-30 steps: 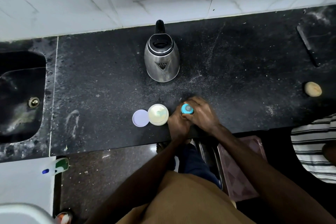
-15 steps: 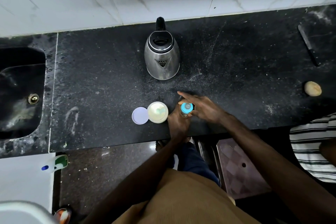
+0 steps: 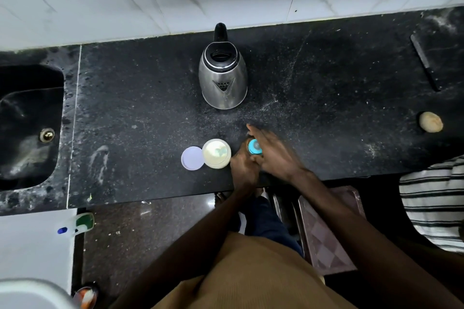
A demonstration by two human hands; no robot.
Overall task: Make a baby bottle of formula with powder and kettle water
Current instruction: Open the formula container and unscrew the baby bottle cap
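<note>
A dark stone counter (image 3: 326, 113) fills the middle of the frame. At upper centre a steel kettle (image 3: 223, 78) stands upright. Near the lower edge, the left hand (image 3: 244, 167) grips a baby bottle (image 3: 254, 147) with a blue teat ring, while the right hand (image 3: 275, 155), fingers spread and blurred, lies beside its top. Just left sit an open tub of powder (image 3: 216, 153) and its flat lid (image 3: 192, 158), touching.

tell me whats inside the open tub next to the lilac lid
The open tub holds pale cream powder with a greenish shape, perhaps a scoop, half sunk in it. How deep it goes is hidden.
</note>
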